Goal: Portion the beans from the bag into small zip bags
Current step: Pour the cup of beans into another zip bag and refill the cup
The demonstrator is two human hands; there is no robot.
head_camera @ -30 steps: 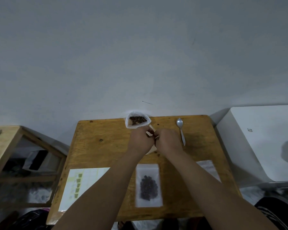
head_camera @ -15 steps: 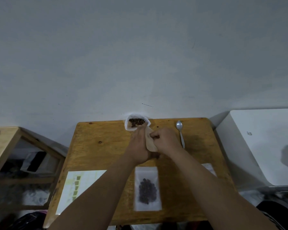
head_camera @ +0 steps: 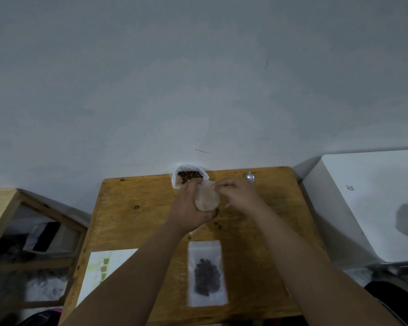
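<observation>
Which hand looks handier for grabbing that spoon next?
Probably the right hand: the spoon lies just beyond it, while the left hand cradles the empty zip bag below the bean bag.

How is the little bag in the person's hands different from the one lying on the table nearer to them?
The held zip bag looks empty; the lying zip bag holds dark beans. The held one is lifted between the left hand and right hand; the lying one rests flat, untouched. Both are small and clear.

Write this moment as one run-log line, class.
left hand: holds empty zip bag | right hand: pinches its mouth | filled zip bag: flat on table
</observation>
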